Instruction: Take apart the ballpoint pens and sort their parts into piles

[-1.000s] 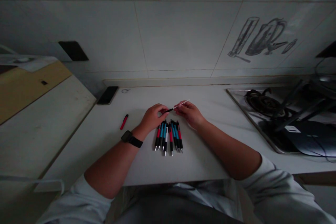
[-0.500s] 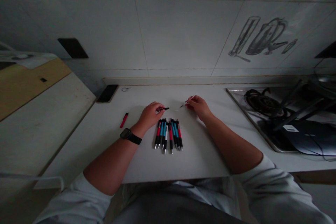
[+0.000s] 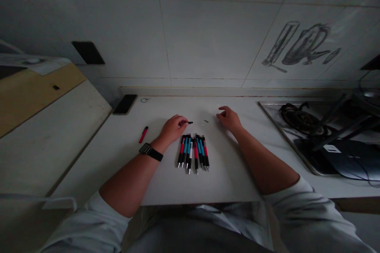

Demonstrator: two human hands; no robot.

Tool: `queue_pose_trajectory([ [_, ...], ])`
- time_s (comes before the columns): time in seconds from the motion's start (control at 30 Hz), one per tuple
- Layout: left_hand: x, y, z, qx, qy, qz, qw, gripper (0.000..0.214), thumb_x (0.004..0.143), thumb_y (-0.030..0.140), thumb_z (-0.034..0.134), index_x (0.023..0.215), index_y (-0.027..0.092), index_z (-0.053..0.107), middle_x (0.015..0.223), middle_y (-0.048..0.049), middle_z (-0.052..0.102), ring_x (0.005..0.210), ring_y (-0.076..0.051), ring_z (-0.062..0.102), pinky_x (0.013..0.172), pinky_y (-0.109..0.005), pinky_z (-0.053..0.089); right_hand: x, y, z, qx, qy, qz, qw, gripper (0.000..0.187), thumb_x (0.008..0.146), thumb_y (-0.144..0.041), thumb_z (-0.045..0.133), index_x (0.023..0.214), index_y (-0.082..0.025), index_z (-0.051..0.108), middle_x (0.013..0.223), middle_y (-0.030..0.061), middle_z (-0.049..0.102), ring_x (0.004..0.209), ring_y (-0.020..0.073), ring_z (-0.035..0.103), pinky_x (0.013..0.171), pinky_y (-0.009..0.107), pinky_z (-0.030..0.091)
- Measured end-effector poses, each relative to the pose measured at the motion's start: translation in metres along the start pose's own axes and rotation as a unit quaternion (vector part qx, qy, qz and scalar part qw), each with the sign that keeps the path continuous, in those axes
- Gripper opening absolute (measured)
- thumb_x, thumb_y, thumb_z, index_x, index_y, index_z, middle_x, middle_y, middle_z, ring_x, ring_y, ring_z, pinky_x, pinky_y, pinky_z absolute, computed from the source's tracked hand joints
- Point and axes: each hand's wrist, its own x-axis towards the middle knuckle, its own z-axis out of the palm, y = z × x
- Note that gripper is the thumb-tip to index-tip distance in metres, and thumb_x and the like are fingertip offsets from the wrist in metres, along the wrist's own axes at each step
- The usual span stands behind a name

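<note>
On a white counter (image 3: 225,174) lies a row of several pens (image 3: 193,152) with red, blue, white and black barrels, tips toward me. Just beyond the row, my left hand (image 3: 172,128), with a black watch on its wrist, is closed on a short black pen piece (image 3: 189,122) that sticks out to the right. My right hand (image 3: 228,118) rests on the counter to the right, fingers loosely curled, with a thin pale refill (image 3: 212,118) lying by its fingertips. Whether the fingers still touch the refill is unclear. A red pen part (image 3: 143,134) lies alone to the left.
A dark phone (image 3: 125,104) lies at the counter's back left by the tiled wall. A gas hob (image 3: 299,120) with a dark lid-like object (image 3: 350,158) on it fills the right side. A wooden surface (image 3: 35,95) and a pale board lie to the left.
My hands have drawn apart. The thin refill came out of the black piece, and my right hand carried it right and down to the counter. My left hand kept the black piece.
</note>
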Motion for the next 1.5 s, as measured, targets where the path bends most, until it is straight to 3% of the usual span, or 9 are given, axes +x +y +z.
queue_pose_trajectory([
  [0.23, 0.0, -0.001, 0.001, -0.012, 0.0, -0.005, 1.0, 0.01, 0.092, 0.021, 0.064, 0.097, 0.021, 0.072, 0.098, -0.0045, 0.07, 0.089, -0.018, 0.067, 0.084, -0.033, 0.056, 0.019, -0.019, 0.009, -0.12, -0.034, -0.007, 0.992, 0.036, 0.091, -0.026, 0.062, 0.126, -0.019, 0.066, 0.107, 0.0129, 0.078, 0.1, 0.0277, 0.071, 0.087, 0.037, 0.051],
  [0.4, 0.0, 0.001, 0.002, -0.013, 0.0, -0.003, 1.0, 0.01, 0.092, 0.021, 0.064, 0.097, 0.021, 0.073, 0.097, -0.0043, 0.07, 0.088, -0.018, 0.067, 0.083, -0.033, 0.056, 0.015, -0.02, 0.015, -0.169, -0.034, -0.028, 0.985, 0.038, 0.093, -0.03, 0.059, 0.129, -0.019, 0.066, 0.11, 0.0156, 0.076, 0.102, 0.0288, 0.07, 0.086, 0.037, 0.051],
  [1.1, 0.0, 0.0, -0.001, -0.021, 0.007, -0.013, 1.0, 0.01, 0.092, 0.022, 0.064, 0.097, 0.021, 0.073, 0.098, -0.0044, 0.072, 0.09, -0.019, 0.068, 0.084, -0.034, 0.056, 0.013, -0.022, 0.011, -0.131, -0.04, -0.077, 0.988, 0.037, 0.091, -0.028, 0.062, 0.126, -0.021, 0.068, 0.1, 0.0104, 0.077, 0.091, 0.0247, 0.069, 0.084, 0.035, 0.05],
  [1.2, 0.001, 0.0, -0.001, -0.019, 0.009, -0.013, 1.0, 0.01, 0.092, 0.022, 0.064, 0.097, 0.022, 0.073, 0.098, -0.0043, 0.072, 0.092, -0.019, 0.068, 0.085, -0.034, 0.056, 0.017, -0.024, 0.0, -0.124, -0.063, -0.14, 0.98, 0.036, 0.09, -0.025, 0.064, 0.125, -0.022, 0.07, 0.101, 0.0077, 0.076, 0.09, 0.0221, 0.067, 0.085, 0.033, 0.049],
  [1.33, 0.001, 0.0, -0.002, -0.016, 0.011, -0.011, 1.0, 0.01, 0.093, 0.022, 0.065, 0.098, 0.022, 0.073, 0.098, -0.0043, 0.072, 0.094, -0.02, 0.068, 0.084, -0.034, 0.056, 0.019, -0.028, -0.009, -0.136, -0.158, -0.257, 0.944, 0.037, 0.086, -0.016, 0.066, 0.121, -0.026, 0.075, 0.109, 0.007, 0.072, 0.093, 0.0203, 0.066, 0.087, 0.03, 0.048],
  [1.5, 0.001, 0.0, -0.001, -0.01, 0.012, -0.009, 1.0, 0.01, 0.093, 0.022, 0.064, 0.097, 0.022, 0.073, 0.098, -0.0044, 0.072, 0.092, -0.019, 0.068, 0.085, -0.035, 0.055, 0.017, -0.028, -0.007, -0.142, -0.21, -0.305, 0.918, 0.033, 0.087, -0.016, 0.067, 0.116, -0.028, 0.079, 0.11, 0.0084, 0.071, 0.101, 0.0233, 0.065, 0.095, 0.033, 0.046],
])
